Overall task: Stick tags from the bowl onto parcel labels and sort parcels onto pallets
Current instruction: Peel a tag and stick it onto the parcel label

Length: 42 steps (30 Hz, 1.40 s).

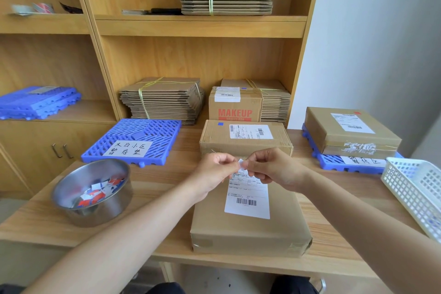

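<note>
A brown parcel [248,229] lies in front of me on the table, its white shipping label [248,198] facing up. Above the label's top edge my left hand [216,172] and my right hand [274,167] both pinch one small white tag [241,164]. A steel bowl [71,212] with several red, blue and white tags stands at the left. One blue pallet [133,141] with a handwritten card lies beyond the bowl. Another blue pallet [353,162] at the right carries a taped parcel [350,133].
Behind my hands sit a labelled parcel [245,137] with a blue tag and a "MAKEUP" box [235,104]. A white mesh basket [415,188] stands at the table's right edge. Bundled flat cartons [162,100] and spare blue pallets [38,102] fill the shelves.
</note>
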{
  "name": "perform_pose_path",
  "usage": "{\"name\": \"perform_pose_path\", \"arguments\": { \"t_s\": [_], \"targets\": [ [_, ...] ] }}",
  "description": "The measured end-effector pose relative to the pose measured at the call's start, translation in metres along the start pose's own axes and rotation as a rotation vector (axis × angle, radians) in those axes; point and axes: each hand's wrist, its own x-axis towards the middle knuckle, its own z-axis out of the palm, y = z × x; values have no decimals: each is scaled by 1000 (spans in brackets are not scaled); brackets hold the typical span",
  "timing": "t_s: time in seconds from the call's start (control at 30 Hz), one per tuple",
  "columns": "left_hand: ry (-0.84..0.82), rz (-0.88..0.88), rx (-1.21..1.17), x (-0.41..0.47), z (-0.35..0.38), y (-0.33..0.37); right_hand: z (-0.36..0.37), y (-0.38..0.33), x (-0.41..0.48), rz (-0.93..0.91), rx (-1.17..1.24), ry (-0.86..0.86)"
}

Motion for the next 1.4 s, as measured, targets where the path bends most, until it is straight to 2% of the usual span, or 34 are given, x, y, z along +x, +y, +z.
{"name": "perform_pose_path", "arguments": {
  "t_s": [0.43, 0.6, 0.7, 0.87, 1.03, 1.4],
  "targets": [
    [113, -3, 133, 8, 4, -4, 5, 5, 3, -40, -146, 73],
    [121, -16, 95, 7, 7, -7, 7, 9, 4, -40, -124, 57],
    [90, -42, 33, 6, 4, -10, 7, 12, 5, -21, -99, 59],
    [8, -115, -223, 6, -5, -16, -4, 17, 6, -11, 5, 69],
    [-67, -106, -232, 6, -5, -20, -6, 21, 9, 19, 39, 44],
    [-118, -74, -141, 8, -3, -13, -6, 21, 7, 27, 12, -11]
  ]
}}
